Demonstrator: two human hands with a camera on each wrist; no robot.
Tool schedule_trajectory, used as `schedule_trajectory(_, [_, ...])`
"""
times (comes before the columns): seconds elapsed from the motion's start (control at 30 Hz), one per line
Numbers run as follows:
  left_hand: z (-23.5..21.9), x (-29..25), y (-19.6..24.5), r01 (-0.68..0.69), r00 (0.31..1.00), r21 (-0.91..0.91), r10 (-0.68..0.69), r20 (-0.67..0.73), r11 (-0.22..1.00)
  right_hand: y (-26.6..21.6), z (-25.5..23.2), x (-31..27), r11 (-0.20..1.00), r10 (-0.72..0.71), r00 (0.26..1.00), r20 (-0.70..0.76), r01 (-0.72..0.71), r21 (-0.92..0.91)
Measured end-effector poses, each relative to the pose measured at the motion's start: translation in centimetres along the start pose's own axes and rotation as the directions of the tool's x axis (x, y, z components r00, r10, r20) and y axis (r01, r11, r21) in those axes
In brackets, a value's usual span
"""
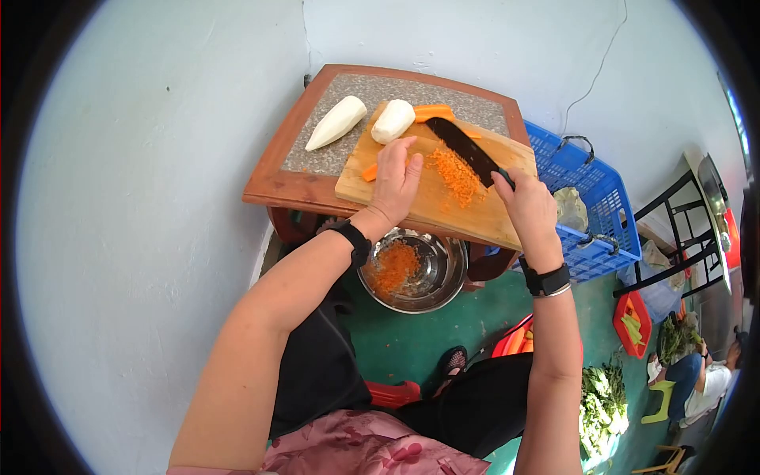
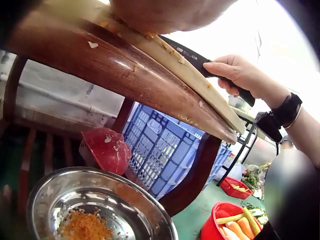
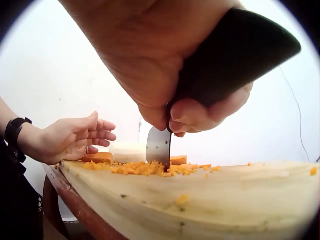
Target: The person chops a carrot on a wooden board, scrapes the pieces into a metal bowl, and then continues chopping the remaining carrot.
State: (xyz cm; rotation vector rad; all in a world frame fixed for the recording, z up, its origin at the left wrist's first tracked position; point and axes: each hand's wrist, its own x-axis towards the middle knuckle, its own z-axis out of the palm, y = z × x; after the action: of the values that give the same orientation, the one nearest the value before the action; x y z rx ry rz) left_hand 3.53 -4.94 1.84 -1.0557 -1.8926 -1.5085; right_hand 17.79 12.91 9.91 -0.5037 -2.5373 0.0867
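My right hand (image 1: 529, 207) grips the dark handle of a kitchen knife (image 1: 463, 150). Its black blade stands on edge against a pile of diced carrot (image 1: 457, 176) on the wooden cutting board (image 1: 356, 184). At the board's near left edge is my left hand (image 3: 75, 137), fingers loosely bent and holding nothing. Just past it are a cut piece of peeled white radish (image 1: 393, 121) and larger carrot pieces (image 1: 434, 112). A whole peeled white radish (image 1: 336, 123) lies left of the board on the small stone-topped table (image 1: 317, 161).
Below the table's near edge sits a steel bowl (image 1: 455, 273) holding chopped carrot. A blue plastic crate (image 1: 609, 194) stands to the right. Red baskets, one with carrots (image 2: 240, 227), and leafy greens (image 1: 603, 408) are on the green floor. Another person (image 1: 708, 388) sits at far right.
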Motion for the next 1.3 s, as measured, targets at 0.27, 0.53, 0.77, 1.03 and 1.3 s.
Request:
schedule_trajectory(0.27, [-0.2,0.1,0.4,0.03,0.999,-0.008,-0.029,0.031,1.0,0.2,0.4,-0.3,0.999,-0.032,0.999,0.019,0.032,-0.004])
schedule_trajectory(0.53, [-0.3,0.1,0.5,0.035,0.999,-0.017,-0.035,0.04,0.999,-0.2,-0.1,-0.7,0.998,-0.052,0.998,0.038,0.053,-0.029])
schedule_trajectory(0.77, [0.0,0.0,0.1,0.028,0.999,-0.019,-0.028,0.025,0.999,-0.2,-1.3,-0.4,1.0,0.031,0.999,0.023,-0.031,-0.001])
schedule_trajectory(1.03, [0.0,0.0,0.0,0.007,1.0,0.001,-0.007,0.015,1.0,0.2,-1.3,-0.2,0.999,0.042,0.998,0.053,-0.043,0.025])
schedule_trajectory(1.3, [-0.2,0.1,0.2,0.022,0.999,0.006,-0.023,0.037,1.0,-0.2,-0.7,-0.2,0.999,0.036,0.997,0.069,-0.039,0.031])
